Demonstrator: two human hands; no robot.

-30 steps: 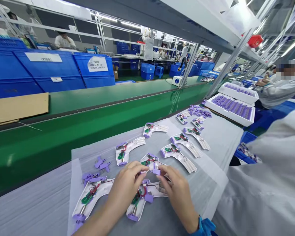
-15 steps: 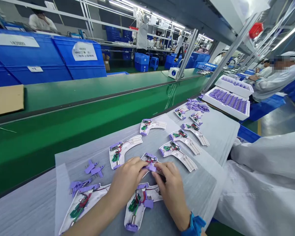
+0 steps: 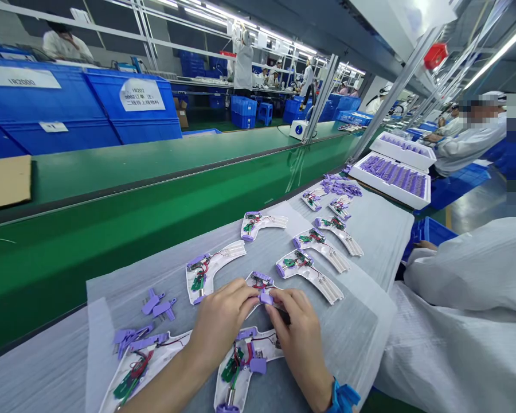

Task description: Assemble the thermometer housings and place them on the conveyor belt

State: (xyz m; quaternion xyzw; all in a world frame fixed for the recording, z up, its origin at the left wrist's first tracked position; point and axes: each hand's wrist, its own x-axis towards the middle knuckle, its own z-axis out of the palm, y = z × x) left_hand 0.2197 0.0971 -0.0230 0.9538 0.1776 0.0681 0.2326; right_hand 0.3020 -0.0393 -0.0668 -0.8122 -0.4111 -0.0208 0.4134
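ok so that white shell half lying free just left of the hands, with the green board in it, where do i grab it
Probably by the long ribbed handle end of the white shell half, pinched across its narrow width from above. It lies flat, open side up, handle pointing up and right, away from the left hand. The wider end carries the green board, red wires and purple parts, so fingers there could disturb them.

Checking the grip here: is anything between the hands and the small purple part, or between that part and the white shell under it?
Nothing visible. Both the left hand and right hand pinch the purple part directly, just over the white shell.
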